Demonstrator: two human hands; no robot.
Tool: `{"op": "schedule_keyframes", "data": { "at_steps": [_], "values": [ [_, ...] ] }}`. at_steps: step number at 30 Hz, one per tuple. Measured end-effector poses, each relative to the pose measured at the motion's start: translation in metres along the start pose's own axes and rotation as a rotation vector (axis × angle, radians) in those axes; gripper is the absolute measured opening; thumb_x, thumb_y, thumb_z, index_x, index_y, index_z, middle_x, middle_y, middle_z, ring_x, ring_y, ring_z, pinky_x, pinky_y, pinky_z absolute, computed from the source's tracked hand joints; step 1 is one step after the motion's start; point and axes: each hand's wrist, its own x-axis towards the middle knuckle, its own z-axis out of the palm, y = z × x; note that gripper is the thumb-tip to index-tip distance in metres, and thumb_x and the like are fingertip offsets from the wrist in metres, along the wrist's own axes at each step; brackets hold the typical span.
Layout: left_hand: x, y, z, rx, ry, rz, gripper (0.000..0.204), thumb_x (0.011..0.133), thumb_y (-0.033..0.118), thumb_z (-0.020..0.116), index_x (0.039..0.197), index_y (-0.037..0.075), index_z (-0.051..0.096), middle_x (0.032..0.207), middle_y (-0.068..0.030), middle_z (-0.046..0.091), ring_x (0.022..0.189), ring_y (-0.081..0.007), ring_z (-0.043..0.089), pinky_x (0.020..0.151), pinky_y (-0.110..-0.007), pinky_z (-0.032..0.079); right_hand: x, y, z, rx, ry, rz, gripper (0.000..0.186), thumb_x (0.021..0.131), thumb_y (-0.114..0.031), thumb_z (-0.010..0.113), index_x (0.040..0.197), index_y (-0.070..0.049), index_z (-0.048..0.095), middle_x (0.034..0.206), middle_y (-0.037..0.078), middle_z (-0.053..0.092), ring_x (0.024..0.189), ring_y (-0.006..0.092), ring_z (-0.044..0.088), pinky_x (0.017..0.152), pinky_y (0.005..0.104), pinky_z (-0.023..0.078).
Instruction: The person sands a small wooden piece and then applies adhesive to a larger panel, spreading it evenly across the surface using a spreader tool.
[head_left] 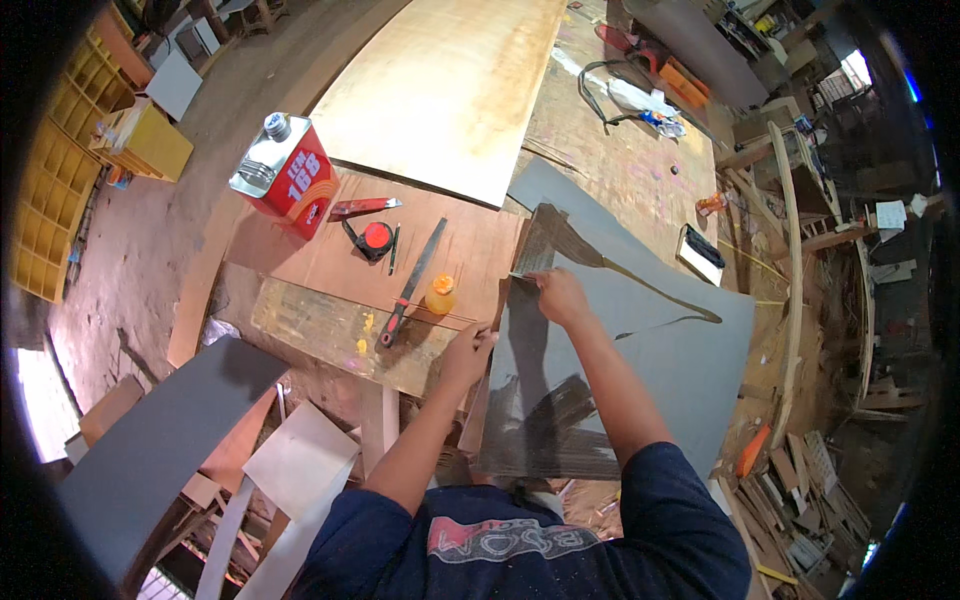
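Note:
A large grey sheet (660, 350) lies before me on the bench, with dark wet streaks of glue (640, 275) across its upper part and brushed patches along its left side and near edge. My right hand (562, 296) is closed on a thin, pale-edged spreader (521, 276), mostly hidden by the fingers, at the sheet's upper left edge. Lower down, my left hand (468, 356) has its fingers curled together against the sheet's left edge. Just left of it are a file (415, 285) with a red and black handle and a small orange-capped bottle (441, 295).
A red metal can (290, 185) stands at the left, near a red cutter knife (364, 207) and a tape measure (373, 240). A pale wood panel (440, 90) lies at the far side. Another dark grey sheet (170, 450) is at lower left; wood offcuts (815, 490) are piled at right.

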Motion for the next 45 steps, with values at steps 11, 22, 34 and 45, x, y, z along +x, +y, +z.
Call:
{"op": "schedule_keyframes", "data": {
  "at_steps": [11, 22, 34, 45],
  "values": [
    [-0.058, -0.056, -0.014, -0.062, -0.015, -0.018, 0.027, 0.09, 0.017, 0.08, 0.109, -0.001, 0.074, 0.094, -0.0071, 0.075, 0.083, -0.012, 0.067, 0.076, -0.029, 0.054, -0.037, -0.019, 0.017, -0.029, 0.164, -0.155, 0.043, 0.082, -0.003, 0.059, 0.12, -0.015, 0.075, 0.11, 0.01, 0.074, 0.102, 0.0346, 0.066, 0.092, 0.0471, 0.051],
    [-0.05, -0.063, -0.008, -0.015, 0.001, -0.196, 0.019, 0.089, 0.015, 0.079, 0.099, -0.001, 0.076, 0.08, -0.0067, 0.074, 0.065, -0.0122, 0.065, 0.06, -0.03, 0.052, -0.106, -0.037, 0.017, 0.025, 0.602, -0.131, 0.05, 0.081, -0.002, 0.06, 0.128, -0.016, 0.069, 0.123, 0.01, 0.067, 0.114, 0.0317, 0.06, 0.097, 0.0464, 0.045],
    [-0.054, -0.048, -0.008, 0.294, 0.072, -0.062, 0.022, 0.083, 0.02, 0.081, 0.097, 0.003, 0.078, 0.086, -0.0165, 0.076, 0.079, -0.0268, 0.074, 0.073, -0.037, 0.055, -0.102, -0.046, 0.027, 0.622, -0.038, -0.202, 0.055, 0.079, 0.007, 0.059, 0.125, -0.018, 0.074, 0.101, 0.014, 0.073, 0.095, 0.036, 0.063, 0.086, 0.0458, 0.049],
    [-0.056, -0.058, -0.012, 0.118, 0.07, -0.051, 0.021, 0.087, 0.019, 0.079, 0.098, 0.001, 0.077, 0.083, -0.013, 0.075, 0.071, -0.0216, 0.07, 0.068, -0.034, 0.054, -0.026, -0.022, 0.016, -0.085, 0.07, -0.078, 0.038, 0.076, -0.011, 0.064, 0.111, -0.019, 0.077, 0.094, 0.009, 0.076, 0.092, 0.0339, 0.068, 0.082, 0.047, 0.052]
  ]
}}
